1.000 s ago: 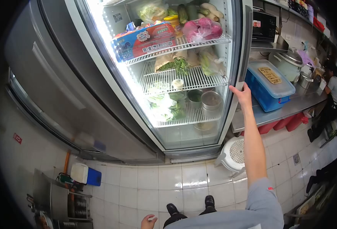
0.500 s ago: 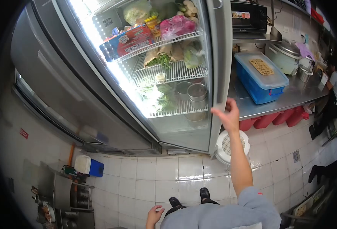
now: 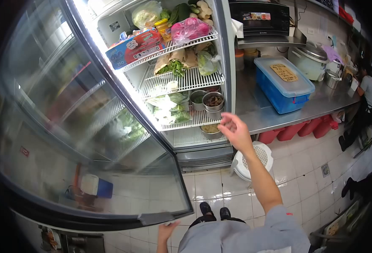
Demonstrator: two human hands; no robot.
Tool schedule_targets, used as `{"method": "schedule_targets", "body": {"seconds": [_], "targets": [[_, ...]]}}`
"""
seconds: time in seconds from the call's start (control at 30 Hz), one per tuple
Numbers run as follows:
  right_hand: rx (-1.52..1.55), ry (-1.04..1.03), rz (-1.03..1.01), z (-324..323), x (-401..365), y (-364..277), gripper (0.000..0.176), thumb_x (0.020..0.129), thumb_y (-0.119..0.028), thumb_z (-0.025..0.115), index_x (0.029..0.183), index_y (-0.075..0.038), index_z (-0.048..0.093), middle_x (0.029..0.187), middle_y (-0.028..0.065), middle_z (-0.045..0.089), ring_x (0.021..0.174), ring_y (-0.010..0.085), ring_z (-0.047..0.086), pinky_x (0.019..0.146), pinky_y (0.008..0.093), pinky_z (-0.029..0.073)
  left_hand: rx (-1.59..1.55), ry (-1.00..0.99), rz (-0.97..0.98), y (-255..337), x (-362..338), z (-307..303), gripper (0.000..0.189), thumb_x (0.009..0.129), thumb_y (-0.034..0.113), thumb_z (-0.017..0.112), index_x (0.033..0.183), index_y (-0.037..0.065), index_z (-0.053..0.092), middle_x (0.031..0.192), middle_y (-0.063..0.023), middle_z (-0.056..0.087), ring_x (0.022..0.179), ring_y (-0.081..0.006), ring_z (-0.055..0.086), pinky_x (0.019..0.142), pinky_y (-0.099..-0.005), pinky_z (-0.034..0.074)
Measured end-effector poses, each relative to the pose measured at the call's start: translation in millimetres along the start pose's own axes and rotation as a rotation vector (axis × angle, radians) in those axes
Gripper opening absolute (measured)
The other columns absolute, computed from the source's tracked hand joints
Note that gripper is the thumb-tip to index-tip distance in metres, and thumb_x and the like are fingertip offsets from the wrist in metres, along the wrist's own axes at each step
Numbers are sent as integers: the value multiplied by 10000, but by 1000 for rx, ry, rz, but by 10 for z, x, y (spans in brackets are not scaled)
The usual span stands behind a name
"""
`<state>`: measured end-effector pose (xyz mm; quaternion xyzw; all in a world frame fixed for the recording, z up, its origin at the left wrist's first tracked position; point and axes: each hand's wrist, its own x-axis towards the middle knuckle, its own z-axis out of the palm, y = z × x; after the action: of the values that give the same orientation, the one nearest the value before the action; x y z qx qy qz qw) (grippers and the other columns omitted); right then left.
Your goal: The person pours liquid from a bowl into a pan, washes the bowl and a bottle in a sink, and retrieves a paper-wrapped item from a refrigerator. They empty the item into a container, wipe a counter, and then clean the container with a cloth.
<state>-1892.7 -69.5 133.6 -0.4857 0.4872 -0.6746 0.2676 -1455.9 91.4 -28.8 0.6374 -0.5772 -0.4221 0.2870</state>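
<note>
Head view: your right hand, fingers loosely parted, hovers before the fridge, near the metal containers on its lower shelf. The glass door stands swung out at the fridge's left; your left hand is at its bottom edge, though you cannot tell whether it grips.

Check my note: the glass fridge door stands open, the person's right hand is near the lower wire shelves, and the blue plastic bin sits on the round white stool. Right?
Not quite: the head view shows the blue plastic bin on the grey steel counter, not the round white stool. The rest stands: glass fridge door open, right hand near the lower wire shelves.
</note>
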Motion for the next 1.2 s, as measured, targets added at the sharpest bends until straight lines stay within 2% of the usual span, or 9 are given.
{"method": "schedule_targets", "body": {"seconds": [0.1, 0.23, 0.33, 0.37, 0.53, 0.67, 0.8, 1.03, 1.2], "targets": [[-237, 27, -210, 206, 666, 24, 423, 784, -59, 714, 1182, -27, 572, 1035, 56, 568, 832, 107, 572, 694, 230, 482, 98, 138, -85, -508, 187, -582, 659, 694, 209, 851, 1192, -64, 518, 1138, -130, 603, 969, -209, 592, 879, -340, 471], [-704, 159, -530, 406, 1805, 305, 527, 745, -157, 723, 1227, -43, 541, 1243, 203, 496, 1130, 349, 500, 971, 382, 423, -64, 428, 23, -786, 396, -988, 569, 708, 169, 832, 1144, -69, 552, 1090, -126, 623, 976, -231, 591, 910, -343, 449], [-885, 187, -334, 488, 2424, 414, 681, 735, -185, 734, 1345, -73, 452, 1409, 258, 332, 1279, 426, 369, 1041, 430, 374, -62, 610, -112, -910, 629, -1219, 562, 701, 178, 830, 1130, -70, 565, 1070, -134, 627, 990, -236, 584, 921, -337, 439], [-1008, 202, -199, 529, 2553, 416, 772, 712, -242, 758, 1386, -91, 414, 1428, 255, 309, 1268, 433, 386, 1030, 443, 388, -70, 560, -177, -1064, 681, -1403, 581, 703, 176, 827, 1150, -72, 551, 1094, -145, 616, 1008, -239, 575, 930, -339, 433], [-1158, 180, -277, 452, 2864, 892, 679, 700, -284, 737, 1306, -68, 522, 1417, 257, 347, 1192, 424, 479, 1018, 427, 406, -32, 664, -220, -1354, 921, -1716, 592, 723, 173, 814, 1182, -77, 534, 1150, -163, 593, 1042, -236, 551, 944, -340, 419], [-1013, 361, -395, 527, 2802, 792, 463, 723, -249, 713, 1122, -21, 649, 1290, 214, 492, 1114, 356, 544, 940, 403, 447, -38, 718, -308, -816, 1057, -1769, 431, 744, 123, 797, 1062, -97, 606, 1040, -140, 650, 952, -225, 592, 903, -332, 447], [-1006, 407, -605, 552, 2715, 764, 292, 771, -165, 690, 1018, -10, 676, 1126, 154, 569, 972, 307, 585, 864, 373, 465, -137, 701, -284, -1065, 1170, -1899, 392, 758, 103, 786, 1059, -78, 612, 1027, -127, 648, 914, -215, 587, 872, -321, 458], [-796, 642, -547, 730, 2542, 627, 251, 765, -138, 709, 986, -19, 688, 1014, 144, 606, 948, 317, 595, 828, 361, 475, -178, 698, -281, -1197, 1238, -2003, 359, 760, 91, 787, 1031, -68, 612, 988, -106, 642, 888, -196, 582, 853, -319, 465], [-957, 447, -598, 894, 2453, 720, 224, 740, -139, 727, 931, -26, 700, 930, 121, 609, 859, 285, 604, 783, 348, 481, -151, 681, -277, -1140, 1264, -2010, 327, 758, 82, 786, 1005, -59, 625, 980, -100, 644, 879, -197, 585, 847, -317, 468]]}}
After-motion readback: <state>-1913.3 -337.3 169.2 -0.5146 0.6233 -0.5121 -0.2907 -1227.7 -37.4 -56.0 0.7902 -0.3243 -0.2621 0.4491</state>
